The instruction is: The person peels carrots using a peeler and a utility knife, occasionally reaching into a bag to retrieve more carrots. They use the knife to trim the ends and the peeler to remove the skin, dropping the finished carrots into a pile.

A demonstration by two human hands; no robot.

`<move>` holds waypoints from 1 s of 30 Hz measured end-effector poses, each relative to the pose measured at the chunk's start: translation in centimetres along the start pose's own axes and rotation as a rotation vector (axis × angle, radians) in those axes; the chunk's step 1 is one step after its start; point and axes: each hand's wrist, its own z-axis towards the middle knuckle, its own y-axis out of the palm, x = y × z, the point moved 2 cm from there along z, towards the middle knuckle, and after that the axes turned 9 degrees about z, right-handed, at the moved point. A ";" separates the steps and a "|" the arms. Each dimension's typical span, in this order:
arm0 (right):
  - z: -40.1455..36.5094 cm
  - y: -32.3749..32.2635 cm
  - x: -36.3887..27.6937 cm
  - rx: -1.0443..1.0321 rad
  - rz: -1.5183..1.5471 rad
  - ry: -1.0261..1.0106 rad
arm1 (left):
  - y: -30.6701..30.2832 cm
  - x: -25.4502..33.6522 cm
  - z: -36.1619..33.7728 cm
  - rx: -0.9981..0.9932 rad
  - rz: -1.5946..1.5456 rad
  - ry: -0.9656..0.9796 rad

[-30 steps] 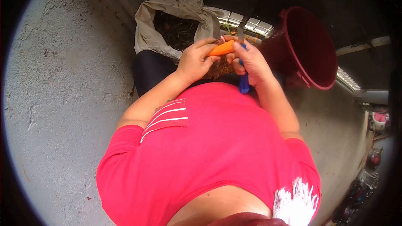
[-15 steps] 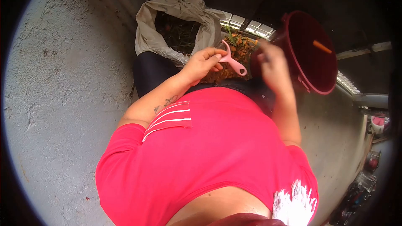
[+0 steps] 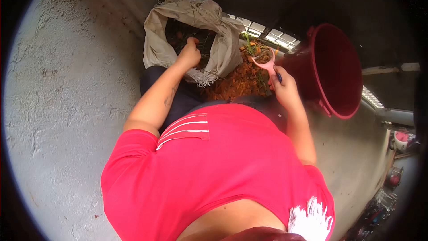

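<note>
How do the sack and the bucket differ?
The sack is pale and floppy with a frayed rim; the bucket is dark red and stiff with a smooth one. The left hand is over the sack's opening; neither is over the bucket's. Both are open.

Pink peeler, maroon bucket, beige sack

text: none readable | dark tattoo on the left forearm, left of centre in the frame: too small to tell whether it holds letters | cluttered items, lower right of the frame: too small and blurred to read
</note>
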 end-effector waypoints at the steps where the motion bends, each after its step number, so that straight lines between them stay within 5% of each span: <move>1: 0.4 -0.2 0.1 0.017 0.013 0.006 | 0.1 -0.5 1.7 -0.081 0.065 -0.001; 4: 1.5 -0.7 0.4 0.041 0.070 0.005 | 4.1 -5.0 9.5 -0.392 0.610 0.098; 6: 1.9 -0.9 0.2 0.028 0.031 0.010 | 4.9 -6.1 12.6 -0.391 0.610 0.050; 11: 2.7 -2.0 -0.5 0.068 -0.012 0.028 | 12.6 -7.9 18.9 -0.281 0.722 0.101; 14: 3.1 -3.0 -0.4 0.087 -0.051 0.087 | 13.3 -3.8 18.6 -0.332 0.811 0.061; 21: 4.0 -4.1 -0.4 0.122 -0.105 0.091 | 15.2 -2.6 19.0 -0.049 0.765 0.107; 24: 3.9 -4.3 -0.1 0.125 -0.129 0.051 | 13.1 -1.4 18.5 -0.160 0.939 0.169; 27: 3.5 -4.5 -0.9 0.131 -0.102 0.039 | 7.7 -1.4 19.0 -0.597 0.803 0.146; 28: 3.2 -4.5 -1.4 0.128 -0.122 0.015 | 5.4 -1.0 18.7 -0.862 0.662 -0.040; 30: 2.7 -4.3 -1.7 0.141 -0.041 0.021 | 1.3 -3.3 17.6 -0.949 0.012 -0.293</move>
